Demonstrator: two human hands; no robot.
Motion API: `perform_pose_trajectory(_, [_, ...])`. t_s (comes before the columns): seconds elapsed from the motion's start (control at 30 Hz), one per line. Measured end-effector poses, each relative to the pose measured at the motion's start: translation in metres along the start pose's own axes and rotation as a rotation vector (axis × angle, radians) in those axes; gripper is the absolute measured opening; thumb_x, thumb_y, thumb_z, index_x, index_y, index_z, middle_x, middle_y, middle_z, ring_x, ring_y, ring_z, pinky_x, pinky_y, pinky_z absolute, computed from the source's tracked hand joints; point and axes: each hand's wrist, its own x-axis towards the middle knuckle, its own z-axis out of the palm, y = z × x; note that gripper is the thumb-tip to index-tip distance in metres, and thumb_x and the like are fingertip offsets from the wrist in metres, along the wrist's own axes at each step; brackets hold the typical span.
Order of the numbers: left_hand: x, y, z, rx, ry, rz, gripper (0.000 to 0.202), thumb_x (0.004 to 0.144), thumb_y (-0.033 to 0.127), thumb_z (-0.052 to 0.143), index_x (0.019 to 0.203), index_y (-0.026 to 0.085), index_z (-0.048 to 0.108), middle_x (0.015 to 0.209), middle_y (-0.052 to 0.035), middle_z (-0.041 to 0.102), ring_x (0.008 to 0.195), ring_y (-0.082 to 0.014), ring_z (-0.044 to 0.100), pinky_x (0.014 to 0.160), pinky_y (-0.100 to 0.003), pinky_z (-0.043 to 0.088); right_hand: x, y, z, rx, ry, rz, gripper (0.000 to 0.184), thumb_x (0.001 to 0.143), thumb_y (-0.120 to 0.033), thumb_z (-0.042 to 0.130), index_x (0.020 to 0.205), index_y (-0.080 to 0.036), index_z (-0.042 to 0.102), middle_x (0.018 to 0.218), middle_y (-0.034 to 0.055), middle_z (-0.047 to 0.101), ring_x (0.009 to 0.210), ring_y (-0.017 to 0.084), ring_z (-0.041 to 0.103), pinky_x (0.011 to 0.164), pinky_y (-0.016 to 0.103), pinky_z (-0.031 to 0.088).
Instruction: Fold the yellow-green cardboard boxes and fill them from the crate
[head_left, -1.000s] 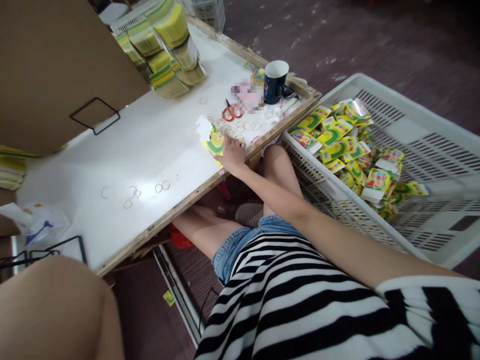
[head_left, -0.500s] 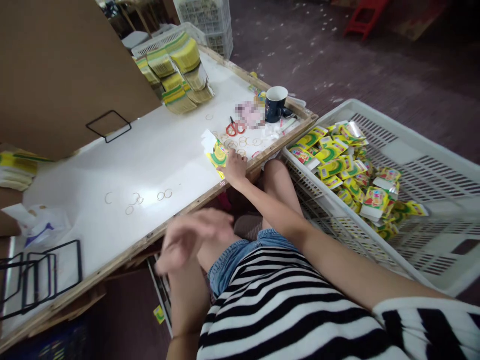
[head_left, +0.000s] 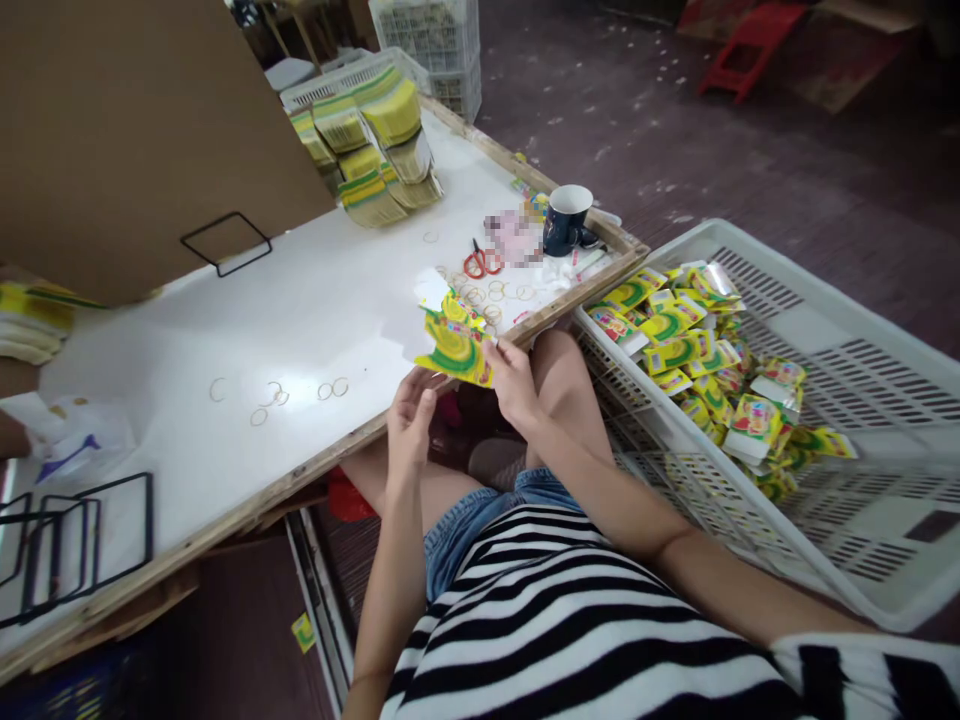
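My right hand [head_left: 514, 384] is closed on the right end of a flat yellow-and-green printed carton [head_left: 459, 352], thumb on top. The carton is tilted above the table's front edge, with white flaps at its far end. My left hand [head_left: 411, 415] is by the carton's lower left corner, fingers loosely curled and thumb apart. Its fingertips come close to the carton's edge; whether they touch it I cannot tell. Beyond the carton, several rubber bands [head_left: 496, 291] and red-handled scissors [head_left: 482, 262] lie on the white tabletop [head_left: 247, 330].
On my right stands a plastic crate [head_left: 847, 330] holding many yellow cartons [head_left: 679, 325]. A dark mug [head_left: 564, 228] sits at the table's right corner. Stacks of flat cartons [head_left: 375, 150] stand at the back. Black wire frames [head_left: 97, 545] lie at left.
The carton has been lifted off the tabletop toward me in my right hand. My left hand has moved up from above my lap to the carton's left side. The view has shifted slightly.
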Motion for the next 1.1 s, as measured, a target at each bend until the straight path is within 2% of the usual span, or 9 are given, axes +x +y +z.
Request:
perform_pose_trajectory(0.13, [0.003, -0.016, 0.015, -0.04, -0.07, -0.042, 0.05, 0.068, 0.058, 0.073, 0.101, 0.021, 0.066, 0.107, -0.009, 0.071, 0.11, -0.0259, 0.063, 0.094, -0.038, 0.051, -0.037, -0.002, -0.004, 0.361, -0.116, 0.224, 0.038, 0.067, -0.058, 0.07, 0.076, -0.023, 0.061, 0.066, 0.001, 0.066, 0.068, 0.02, 0.064, 0.057, 0.03, 0.049])
perform_pose_trajectory(0.27, [0.002, -0.017, 0.021, -0.165, -0.172, -0.076, 0.052, 0.065, 0.061, 0.073, 0.097, 0.02, 0.068, 0.108, -0.0113, 0.071, 0.111, -0.0281, 0.062, 0.093, -0.039, 0.051, -0.055, -0.003, -0.01, 0.415, -0.227, 0.35, 0.04, 0.061, -0.057, 0.076, 0.07, -0.022, 0.059, 0.064, 0.0007, 0.065, 0.062, 0.018, 0.062, 0.052, 0.028, 0.046])
perform_pose_trajectory(0.47, [-0.006, -0.007, 0.022, -0.204, -0.185, -0.222, 0.044, 0.066, 0.05, 0.078, 0.094, 0.018, 0.07, 0.104, -0.0107, 0.072, 0.101, -0.0273, 0.067, 0.084, -0.036, 0.055, -0.058, -0.001, -0.025, 0.036, 0.001, 0.014, 0.038, 0.074, -0.05, 0.068, 0.102, -0.024, 0.061, 0.098, 0.0055, 0.066, 0.086, 0.019, 0.062, 0.075, 0.031, 0.05])
perform_pose_trajectory(0.53, [-0.011, -0.011, 0.023, -0.205, -0.178, -0.277, 0.04, 0.066, 0.047, 0.079, 0.092, 0.017, 0.07, 0.095, -0.0089, 0.074, 0.092, -0.0252, 0.069, 0.081, -0.035, 0.055, -0.055, -0.004, -0.03, -0.087, -0.049, -0.073, 0.037, 0.08, -0.046, 0.064, 0.11, -0.026, 0.061, 0.109, 0.0067, 0.064, 0.094, 0.02, 0.06, 0.081, 0.032, 0.049])
perform_pose_trajectory(0.63, [-0.017, -0.02, 0.025, -0.209, -0.151, -0.331, 0.037, 0.065, 0.045, 0.08, 0.086, 0.017, 0.068, 0.079, -0.0046, 0.073, 0.079, -0.0225, 0.07, 0.073, -0.033, 0.057, -0.05, -0.01, -0.034, -0.206, -0.164, -0.132, 0.024, 0.082, -0.043, 0.063, 0.096, -0.024, 0.066, 0.098, 0.0048, 0.066, 0.088, 0.02, 0.06, 0.079, 0.032, 0.048])
perform_pose_trajectory(0.73, [-0.021, -0.024, 0.027, -0.15, -0.135, -0.327, 0.035, 0.068, 0.047, 0.077, 0.081, 0.016, 0.065, 0.076, -0.0036, 0.072, 0.077, -0.0217, 0.069, 0.069, -0.033, 0.057, -0.049, -0.012, -0.034, -0.3, -0.111, -0.175, 0.021, 0.081, -0.042, 0.064, 0.073, -0.022, 0.064, 0.076, 0.0025, 0.061, 0.075, 0.019, 0.057, 0.072, 0.031, 0.048])
perform_pose_trajectory(0.83, [-0.024, -0.018, 0.027, -0.021, -0.14, -0.267, 0.033, 0.075, 0.043, 0.072, 0.089, 0.015, 0.061, 0.086, -0.0056, 0.072, 0.081, -0.0207, 0.069, 0.072, -0.031, 0.057, -0.049, -0.012, -0.033, -0.273, -0.09, -0.174, 0.023, 0.082, -0.043, 0.063, 0.075, -0.021, 0.063, 0.074, 0.0022, 0.062, 0.074, 0.019, 0.058, 0.07, 0.03, 0.049])
perform_pose_trajectory(0.97, [-0.029, -0.004, 0.027, 0.031, -0.089, -0.159, 0.045, 0.081, 0.034, 0.068, 0.116, 0.021, 0.043, 0.097, -0.0056, 0.071, 0.084, -0.0184, 0.069, 0.072, -0.029, 0.055, -0.049, -0.013, -0.039, -0.016, -0.181, -0.163, 0.041, 0.081, -0.038, 0.065, 0.117, -0.024, 0.052, 0.092, 0.0027, 0.066, 0.081, 0.018, 0.063, 0.072, 0.029, 0.052])
perform_pose_trajectory(1.1, [-0.034, 0.007, 0.027, 0.031, -0.208, -0.125, 0.063, 0.086, 0.031, 0.063, 0.136, 0.027, 0.025, 0.114, -0.0091, 0.065, 0.1, -0.0191, 0.066, 0.083, -0.03, 0.053, -0.048, -0.015, -0.052, -0.014, -0.274, -0.246, 0.032, 0.085, -0.03, 0.061, 0.115, -0.025, 0.053, 0.105, 0.0053, 0.062, 0.092, 0.017, 0.061, 0.077, 0.028, 0.051])
